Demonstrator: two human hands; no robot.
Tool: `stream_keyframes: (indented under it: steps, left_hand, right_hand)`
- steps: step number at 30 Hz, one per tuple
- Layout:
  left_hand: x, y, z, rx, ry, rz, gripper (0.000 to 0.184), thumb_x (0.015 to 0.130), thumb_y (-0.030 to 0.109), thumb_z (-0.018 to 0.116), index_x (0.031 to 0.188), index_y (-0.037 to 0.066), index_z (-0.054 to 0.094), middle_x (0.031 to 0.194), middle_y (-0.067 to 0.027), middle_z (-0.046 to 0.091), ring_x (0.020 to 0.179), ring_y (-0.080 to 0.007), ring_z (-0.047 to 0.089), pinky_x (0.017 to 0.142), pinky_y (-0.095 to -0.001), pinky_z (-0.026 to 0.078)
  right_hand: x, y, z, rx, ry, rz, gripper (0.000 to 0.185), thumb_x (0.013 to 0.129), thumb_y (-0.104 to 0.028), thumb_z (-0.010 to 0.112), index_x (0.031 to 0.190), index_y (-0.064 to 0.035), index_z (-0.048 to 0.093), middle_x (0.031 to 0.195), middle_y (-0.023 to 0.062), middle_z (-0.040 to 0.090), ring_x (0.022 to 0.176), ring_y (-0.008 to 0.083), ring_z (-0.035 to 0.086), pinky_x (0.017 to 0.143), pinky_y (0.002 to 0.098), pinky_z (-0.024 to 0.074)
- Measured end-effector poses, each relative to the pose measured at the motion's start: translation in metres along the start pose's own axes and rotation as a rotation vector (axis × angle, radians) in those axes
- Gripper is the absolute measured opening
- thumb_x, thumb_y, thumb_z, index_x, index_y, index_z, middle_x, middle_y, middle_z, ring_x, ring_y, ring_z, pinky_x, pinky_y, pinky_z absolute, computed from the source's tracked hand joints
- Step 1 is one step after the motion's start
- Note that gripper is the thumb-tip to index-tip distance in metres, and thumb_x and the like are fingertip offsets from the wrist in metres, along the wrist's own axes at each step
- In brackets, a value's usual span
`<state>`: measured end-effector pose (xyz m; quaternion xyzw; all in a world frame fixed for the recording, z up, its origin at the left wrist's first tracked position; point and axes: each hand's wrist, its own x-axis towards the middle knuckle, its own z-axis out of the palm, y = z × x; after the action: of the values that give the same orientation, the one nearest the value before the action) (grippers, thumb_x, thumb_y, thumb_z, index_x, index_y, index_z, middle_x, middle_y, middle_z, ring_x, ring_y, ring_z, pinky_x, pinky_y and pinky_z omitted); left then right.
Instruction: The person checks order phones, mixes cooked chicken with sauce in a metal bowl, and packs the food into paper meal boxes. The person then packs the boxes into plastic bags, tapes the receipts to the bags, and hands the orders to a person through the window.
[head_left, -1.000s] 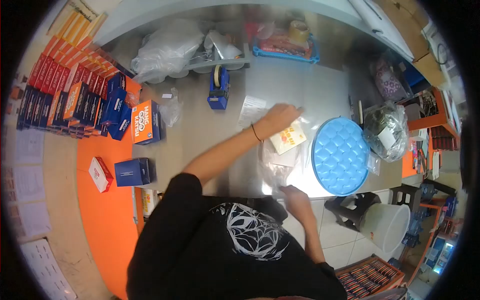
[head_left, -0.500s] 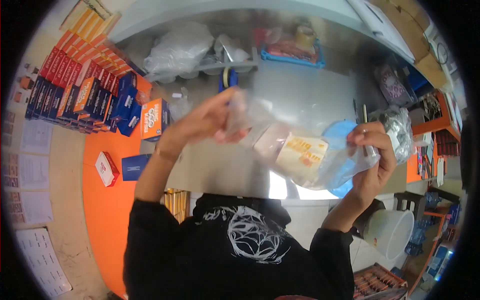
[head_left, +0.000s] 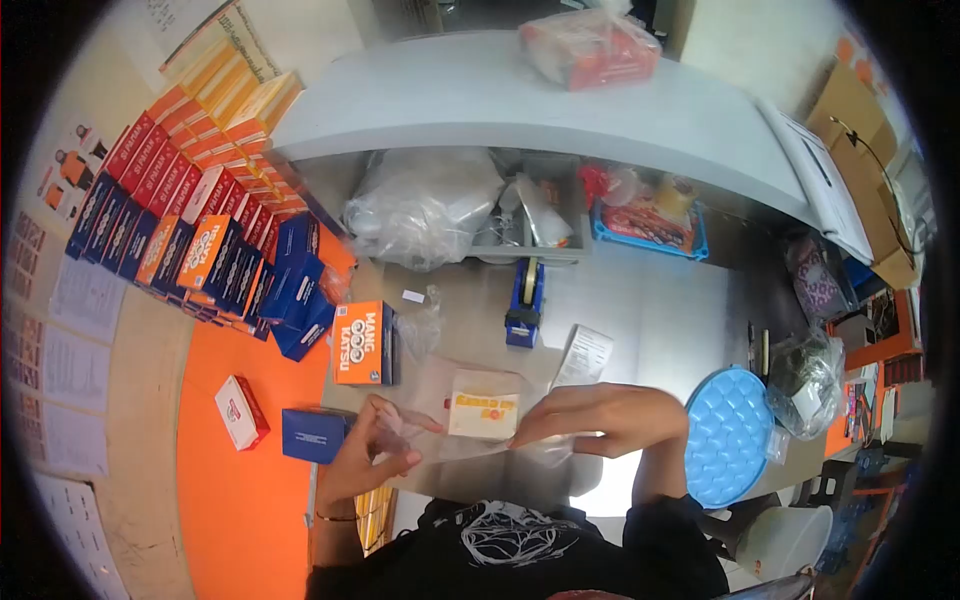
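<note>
A clear plastic bag (head_left: 445, 377) holds a small cream box with yellow lettering (head_left: 484, 404), low over the metal counter. At the bag's left end, my left hand (head_left: 365, 455) pinches the plastic between thumb and fingers. My right hand (head_left: 605, 420) lies along the box's right side, its fingers closed on the bag near the box's corner. An orange and blue box (head_left: 363, 343) stands beyond my left hand. Behind the bag is a printed slip (head_left: 583, 355), and a blue tape dispenser (head_left: 524, 305) stands farther back.
A round blue quilted lid (head_left: 727, 437) is at the right, beside a filled plastic bag (head_left: 806, 385). Stacked boxes (head_left: 190, 235) line the left. A blue box (head_left: 315, 434) sits near my left hand. A blue basket (head_left: 650, 240) and a wrapped red package (head_left: 590, 48) are farther back.
The view has tilted up, showing the upper shelf. The bag, earlier stretched between both raised hands, has moved left and turned, with my right hand now beside the box.
</note>
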<state>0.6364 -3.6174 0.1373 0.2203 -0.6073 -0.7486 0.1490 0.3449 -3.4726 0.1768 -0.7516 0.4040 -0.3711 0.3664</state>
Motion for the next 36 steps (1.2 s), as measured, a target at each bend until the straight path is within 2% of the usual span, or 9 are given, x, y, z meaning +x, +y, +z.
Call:
stream_keyframes:
  steps: [7,10,16,20,22,26,28,31,36]
  left_hand:
    - [0.032,0.041,-0.071,0.851,-0.235,-0.111,0.012,0.078,0.006,0.067,0.085,0.005,0.057,0.085,-0.0080,0.066,0.077,-0.0182,0.065,0.066,-0.0313,0.050]
    - [0.097,0.046,-0.077,1.197,0.417,0.250,0.012,0.077,0.013,0.068,0.086,0.006,0.064,0.085,-0.0089,0.065,0.079,-0.0241,0.065,0.068,-0.0315,0.049]
    - [0.202,0.002,-0.063,0.953,-0.048,0.194,0.016,0.083,0.018,0.065,0.092,0.006,0.065,0.088,-0.0071,0.066,0.070,-0.0170,0.062,0.064,-0.0283,0.049]
    - [0.220,-0.004,-0.054,0.907,-0.034,0.226,0.017,0.083,0.019,0.064,0.094,0.007,0.065,0.089,-0.0080,0.066,0.068,-0.0190,0.064,0.062,-0.0278,0.051]
    - [0.226,-0.011,-0.063,0.904,-0.040,0.197,0.019,0.084,0.020,0.063,0.097,0.007,0.065,0.089,-0.0080,0.067,0.069,-0.0176,0.064,0.063,-0.0272,0.051]
    - [0.254,-0.025,-0.067,0.622,-0.161,-0.051,0.026,0.089,0.023,0.058,0.106,0.003,0.063,0.097,-0.0133,0.066,0.075,-0.0156,0.065,0.073,-0.0269,0.050]
    - [0.286,-0.067,-0.062,0.317,-0.159,0.092,0.035,0.090,0.031,0.056,0.108,0.002,0.063,0.094,-0.0136,0.067,0.076,-0.0150,0.063,0.076,-0.0262,0.049]
    - [0.364,-0.129,-0.058,0.317,0.180,0.079,0.050,0.088,0.044,0.056,0.099,-0.003,0.065,0.086,-0.0088,0.067,0.072,-0.0137,0.060,0.070,-0.0256,0.049]
    - [0.429,-0.128,-0.059,0.307,0.151,0.038,0.045,0.085,0.043,0.059,0.075,0.000,0.066,0.071,-0.0119,0.066,0.058,-0.0118,0.061,0.050,-0.0238,0.045]
  right_hand:
    - [0.092,0.250,-0.091,-0.112,0.117,0.460,0.024,0.074,-0.003,0.050,0.089,0.0014,0.068,0.089,0.0136,0.069,0.082,0.0219,0.066,0.078,0.0308,0.0507]
    - [0.145,0.335,-0.093,-0.394,-0.105,0.560,0.022,0.076,-0.005,0.052,0.091,0.0019,0.067,0.093,0.0160,0.068,0.087,0.0268,0.066,0.079,0.0319,0.0514]
    - [0.179,0.437,-0.076,-0.888,0.368,1.075,0.025,0.084,-0.019,0.052,0.099,-0.0063,0.067,0.104,0.0168,0.065,0.097,0.0311,0.064,0.079,0.0385,0.0524]
    - [0.186,0.458,-0.089,-0.953,0.564,0.937,0.031,0.085,-0.024,0.050,0.101,-0.0034,0.065,0.105,0.0186,0.064,0.096,0.0315,0.064,0.081,0.0409,0.0513]
    - [0.181,0.479,-0.094,-1.403,0.925,0.432,0.036,0.085,-0.028,0.047,0.102,-0.0014,0.065,0.103,0.0210,0.064,0.094,0.0315,0.064,0.083,0.0439,0.0494]
    - [0.167,0.460,-0.129,-0.908,0.645,0.701,0.038,0.079,-0.026,0.060,0.106,0.0002,0.061,0.098,0.0139,0.064,0.091,0.0288,0.061,0.083,0.0408,0.0489]
    - [0.162,0.392,-0.129,0.053,0.804,0.872,0.036,0.078,-0.025,0.064,0.102,0.0006,0.063,0.090,0.0098,0.063,0.080,0.0210,0.061,0.067,0.0342,0.0531]
    - [0.139,0.352,-0.115,0.392,0.865,0.863,0.032,0.077,-0.021,0.067,0.098,0.0021,0.065,0.084,0.0083,0.063,0.073,0.0151,0.060,0.056,0.0264,0.0517]
    - [0.118,0.353,-0.073,-0.031,0.840,0.633,0.021,0.076,-0.010,0.064,0.091,0.0047,0.065,0.090,0.0214,0.065,0.071,0.0285,0.065,0.064,0.0371,0.0524]
